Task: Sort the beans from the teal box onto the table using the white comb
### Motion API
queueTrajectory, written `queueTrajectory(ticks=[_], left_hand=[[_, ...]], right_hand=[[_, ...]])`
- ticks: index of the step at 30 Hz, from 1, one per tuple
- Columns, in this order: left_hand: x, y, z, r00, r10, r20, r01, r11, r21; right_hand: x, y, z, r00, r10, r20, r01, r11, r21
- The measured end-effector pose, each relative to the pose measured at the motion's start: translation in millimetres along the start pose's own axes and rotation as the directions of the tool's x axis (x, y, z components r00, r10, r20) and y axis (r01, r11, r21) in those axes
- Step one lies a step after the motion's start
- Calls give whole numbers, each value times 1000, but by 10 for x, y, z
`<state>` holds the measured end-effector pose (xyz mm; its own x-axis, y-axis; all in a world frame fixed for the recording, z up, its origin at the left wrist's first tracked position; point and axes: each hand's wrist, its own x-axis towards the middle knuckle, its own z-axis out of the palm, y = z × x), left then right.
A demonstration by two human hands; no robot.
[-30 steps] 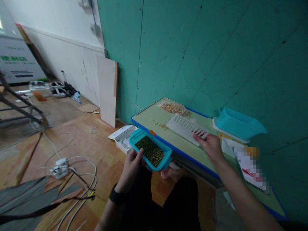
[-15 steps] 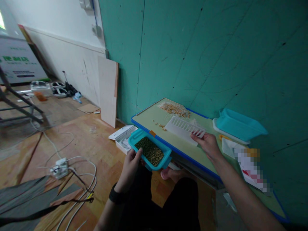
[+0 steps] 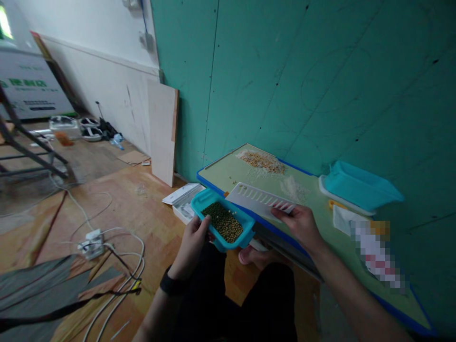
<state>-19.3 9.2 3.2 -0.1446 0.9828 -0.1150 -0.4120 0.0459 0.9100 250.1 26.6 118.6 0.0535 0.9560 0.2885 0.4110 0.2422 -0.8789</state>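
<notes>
My left hand (image 3: 196, 232) grips the near left rim of a blue plastic container (image 3: 199, 200), just off the table's front edge. Inside lie green beans (image 3: 217, 212) and yellowish soybeans (image 3: 231, 229), with a few pale ones by the far wall. In my right hand (image 3: 297, 219) is a white slotted plastic divider (image 3: 254, 204), held by its right end. Its left end reaches the table edge beside the container. Behind it on the table (image 3: 223, 172) sits a pile of soybeans (image 3: 261, 161) mixed with white grains, and a patch of white grains (image 3: 294, 189) lies to its right.
A larger blue basket (image 3: 359, 187) on a white lid stands against the green wall (image 3: 267, 71). Right of my arm are a white packet (image 3: 342, 219) and a blurred-out item (image 3: 379, 256). An open white box (image 3: 183, 209), a power strip (image 3: 92, 243) and cables lie on the floor.
My right hand has moved the slotted divider left and toward me, to the table edge. The few soybeans along its path have left the tabletop, and some pale ones now show inside the container.
</notes>
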Motion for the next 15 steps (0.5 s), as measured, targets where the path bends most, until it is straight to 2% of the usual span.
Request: queueTrajectory(ticks=[3, 7, 11, 15], left_hand=[[11, -4, 5, 1000, -6, 5, 6, 1000, -15], [-4, -19, 34, 999, -16, 30, 17, 1000, -15], [-12, -40, 55, 999, -30, 34, 30, 999, -20], [-7, -44, 54, 999, -25, 40, 26, 1000, -13]], right_hand=[[89, 48, -89, 997, -32, -76, 29, 999, -32], [365, 239, -285, 976, -43, -213, 30, 997, -65], [535, 392, -383, 979, -17, -203, 5, 998, -60], [526, 416, -370, 987, 16, -157, -23, 999, -37]])
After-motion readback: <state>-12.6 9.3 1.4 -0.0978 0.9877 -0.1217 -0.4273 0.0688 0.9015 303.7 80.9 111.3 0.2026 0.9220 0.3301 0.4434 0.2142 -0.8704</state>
